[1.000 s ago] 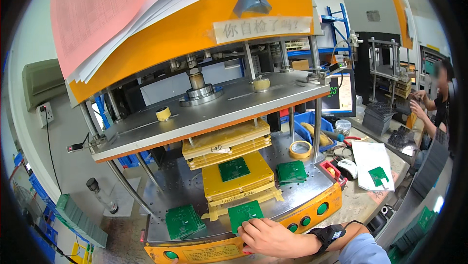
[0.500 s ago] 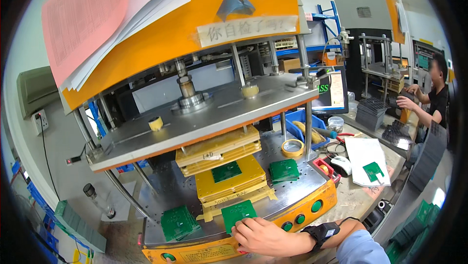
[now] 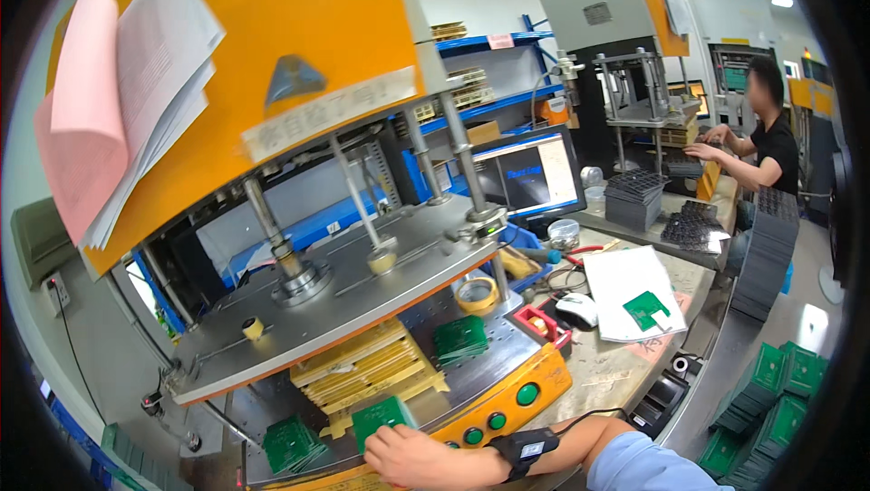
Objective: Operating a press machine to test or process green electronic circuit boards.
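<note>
My right hand (image 3: 408, 457) comes in from the lower right and is closed on the near edge of a green circuit board (image 3: 379, 415). The board is tilted just in front of the yellow fixture plates (image 3: 358, 373) in the press. Above them, the press's grey upper plate (image 3: 335, 287) is low and hides the top of the fixture. Left of my hand lies a stack of green boards (image 3: 290, 446); another green stack (image 3: 460, 339) is right of the fixture. My left hand is not in view.
Green push buttons (image 3: 497, 420) line the orange press front. To the right are a tape roll (image 3: 478, 293), a white mouse (image 3: 576, 310), paper with a green board (image 3: 646, 310) and a monitor (image 3: 526, 174). Stacked boards (image 3: 766, 391) stand lower right. A co-worker (image 3: 766, 138) sits beyond.
The press's upper plate has come down over the fixture, covering the board there. The monitor's text changed from green to blue. My view has swung right; my right hand still grips the circuit board.
</note>
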Available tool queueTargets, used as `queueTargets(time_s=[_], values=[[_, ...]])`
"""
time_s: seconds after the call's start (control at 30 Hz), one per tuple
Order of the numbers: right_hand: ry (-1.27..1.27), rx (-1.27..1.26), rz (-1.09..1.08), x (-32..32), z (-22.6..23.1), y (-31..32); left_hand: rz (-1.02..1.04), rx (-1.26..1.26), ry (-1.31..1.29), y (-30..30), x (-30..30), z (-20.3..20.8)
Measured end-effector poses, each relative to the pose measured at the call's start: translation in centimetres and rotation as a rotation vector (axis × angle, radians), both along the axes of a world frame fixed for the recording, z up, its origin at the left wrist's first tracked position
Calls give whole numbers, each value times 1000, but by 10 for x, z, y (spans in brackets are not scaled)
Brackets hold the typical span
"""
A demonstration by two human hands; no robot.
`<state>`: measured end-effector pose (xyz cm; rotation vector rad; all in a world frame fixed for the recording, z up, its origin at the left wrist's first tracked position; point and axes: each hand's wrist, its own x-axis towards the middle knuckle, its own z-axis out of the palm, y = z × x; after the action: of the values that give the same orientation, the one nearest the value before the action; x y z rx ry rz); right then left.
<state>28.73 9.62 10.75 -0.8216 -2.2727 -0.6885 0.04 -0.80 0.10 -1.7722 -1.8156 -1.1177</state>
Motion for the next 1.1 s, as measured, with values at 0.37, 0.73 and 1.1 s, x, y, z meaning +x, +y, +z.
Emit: queueTargets(time_s=[0.37,0.73,1.1], values=[[58,48,96,2,-4,-3,115,-12,75,-6,4,6],[-43,37,-52,-4,-12,-2,-93,94,185,4,24,69],[-152,-30,54,4,8,-6,-323,61,340,175,115,173]])
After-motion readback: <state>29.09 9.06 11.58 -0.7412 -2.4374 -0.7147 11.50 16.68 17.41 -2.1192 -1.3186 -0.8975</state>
